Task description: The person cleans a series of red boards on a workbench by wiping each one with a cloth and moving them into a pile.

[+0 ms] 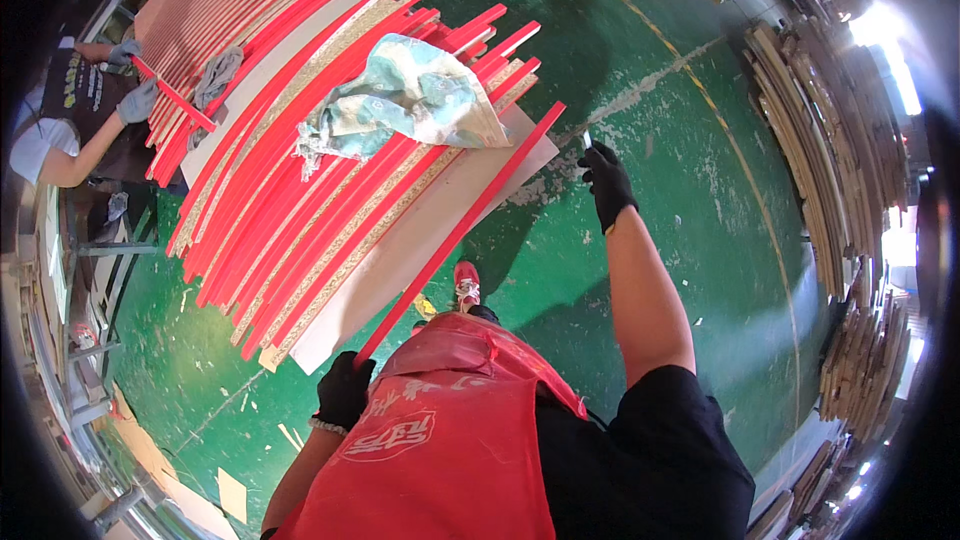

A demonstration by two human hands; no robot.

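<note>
My left hand [343, 391], in a black glove, grips the lower end of a long red-faced strip [466, 223]. This strip slants up and to the right, past the near side of a stack. My right hand [609, 184], gloved in black too, is held out beyond the strip's far end, over the floor. A small pale blade-like tool [587, 139] juts from its fingers; the rest of it is hidden in the fist. In the stack, red-edged particleboard strips [300, 236] lie side by side on a pale board [352, 296]. A crumpled blue-and-white patterned cloth [405, 94] covers part of them.
At the left a co-worker's gloved hands [137, 101] hold a shorter red strip [174, 96] over the stack, near a grey rag [217, 76]. Piled boards [806, 157] line the right side. Scraps [232, 495] lie on the green floor [660, 270].
</note>
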